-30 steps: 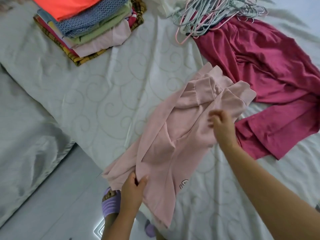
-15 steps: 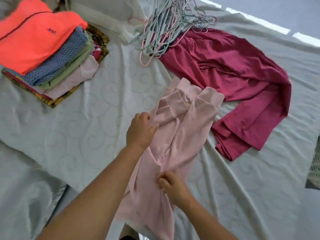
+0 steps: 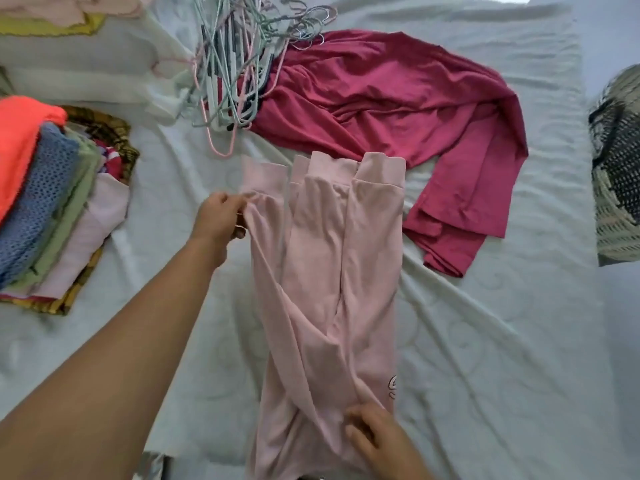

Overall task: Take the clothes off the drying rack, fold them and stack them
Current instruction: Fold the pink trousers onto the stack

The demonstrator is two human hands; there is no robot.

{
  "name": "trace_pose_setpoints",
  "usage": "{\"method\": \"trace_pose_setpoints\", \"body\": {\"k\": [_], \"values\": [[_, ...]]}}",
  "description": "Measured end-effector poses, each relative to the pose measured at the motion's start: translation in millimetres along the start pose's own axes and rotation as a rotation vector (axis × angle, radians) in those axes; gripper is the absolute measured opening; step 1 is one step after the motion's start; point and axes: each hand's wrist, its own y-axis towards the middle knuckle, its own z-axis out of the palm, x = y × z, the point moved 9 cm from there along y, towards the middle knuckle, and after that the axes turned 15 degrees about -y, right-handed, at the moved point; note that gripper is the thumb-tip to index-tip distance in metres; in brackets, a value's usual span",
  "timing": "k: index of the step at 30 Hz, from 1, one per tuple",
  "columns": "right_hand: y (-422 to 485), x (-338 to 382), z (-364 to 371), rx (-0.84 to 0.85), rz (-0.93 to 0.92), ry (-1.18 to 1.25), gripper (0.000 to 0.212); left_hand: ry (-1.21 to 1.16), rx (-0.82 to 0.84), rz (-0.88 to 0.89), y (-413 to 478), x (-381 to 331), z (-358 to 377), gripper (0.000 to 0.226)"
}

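One pink garment lies lengthways on the white sheet before me, cuffs pointing away. My left hand pinches its left edge below a cuff; my right hand sits on the near end, fingers bent, gripping or pressing I cannot tell. It looks soft, light and floppy, so I judge seams and cuffs the best holds. A small print near my right hand is unreadable.

A white sheet stitched with faint swirls covers the bed in long creases, with a tangled heap of thin hangers in pale green, pink and grey lying on it at the far side and a black-and-cream mesh basket cut off by the right edge.
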Motion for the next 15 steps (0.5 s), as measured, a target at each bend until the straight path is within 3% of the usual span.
{"method": "trace_pose_setpoints", "body": {"k": [4, 7, 8, 10, 12, 14, 15], "values": [[0.0, 6.1, 17.7, 0.061, 0.037, -0.281, 0.053, -0.508, -0.105, -0.028, -20.0, -1.8, -74.3, 0.044], [-3.6, 15.6, 12.6, -0.096, 0.016, -0.387, 0.034, -0.707, -0.091, 0.005, -33.4, 6.4, -118.5, 0.013], [-6.3, 16.5, 11.4, -0.134, 0.005, -0.365, 0.024, -0.731, -0.093, 0.036, -39.2, 8.5, -132.8, 0.029], [-12.9, 16.0, 11.3, -0.193, -0.010, -0.313, 0.015, -0.739, -0.123, 0.105, -51.5, 8.8, -162.4, 0.029], [-20.8, 11.5, 13.4, -0.157, 0.016, -0.257, 0.015, -0.820, -0.173, 0.138, -54.5, 11.1, -201.3, 0.026], [-28.5, 6.0, 15.0, -0.070, 0.078, -0.138, 0.028, -0.896, -0.227, 0.086, -24.0, 50.1, -236.8, 0.047], [-33.6, 3.7, 18.5, 0.015, 0.114, -0.061, 0.023, -0.925, -0.232, 0.091, -10.3, 52.4, -243.9, 0.046]]}}
